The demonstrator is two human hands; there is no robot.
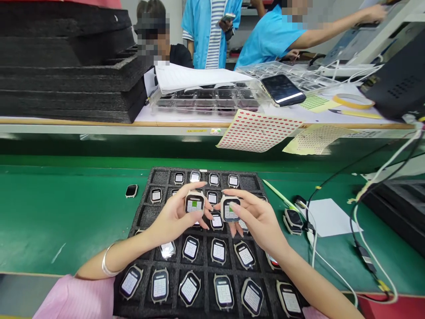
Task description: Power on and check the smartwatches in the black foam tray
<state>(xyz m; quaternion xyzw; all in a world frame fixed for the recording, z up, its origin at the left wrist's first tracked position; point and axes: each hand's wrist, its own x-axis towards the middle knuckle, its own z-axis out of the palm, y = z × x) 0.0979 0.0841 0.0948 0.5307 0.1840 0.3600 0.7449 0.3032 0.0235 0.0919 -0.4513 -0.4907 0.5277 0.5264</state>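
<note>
My left hand (179, 210) holds a smartwatch case (194, 203) by its edges, its lit screen showing a grid with a green patch. In my right hand (255, 215) is a second, similar smartwatch case (229, 209), also with a green patch on its screen; the thumb lies over the glass. Both hands hover above a black foam tray (206, 271). Its compartments hold several strapless watch cases, such as one watch (223, 291) at the front, most with lit white grid screens. My hands hide part of the tray's middle rows.
One dark-screened watch (131, 191) lies left of the tray. On the right are stacked watches (293, 220), a green pen (279, 194), white paper (328, 217) and cables (358, 239). A shelf behind bears foam trays (66, 66), a phone (283, 90) and sticker sheets (259, 130). Several people are beyond.
</note>
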